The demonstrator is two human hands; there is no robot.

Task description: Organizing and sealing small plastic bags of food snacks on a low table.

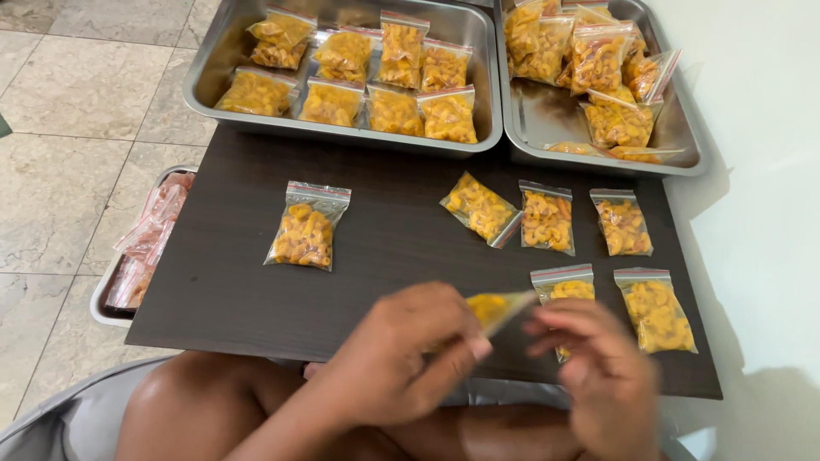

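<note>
Two hands work at the near edge of a dark table (384,256). The left hand (401,350) pinches a small bag of yellow snacks (495,307) between thumb and fingers; the right hand (598,367), fingers loosely curled, hovers just beside it, blurred. More filled bags (547,218) lie beyond the hands, steel trays (213,77) farther off.

I see six small clear zip bags of yellow snacks (547,218) lying on the dark table (384,248). More fill two steel trays (205,85) behind it, and pink-sealed empties (149,239) sit left of it.
</note>
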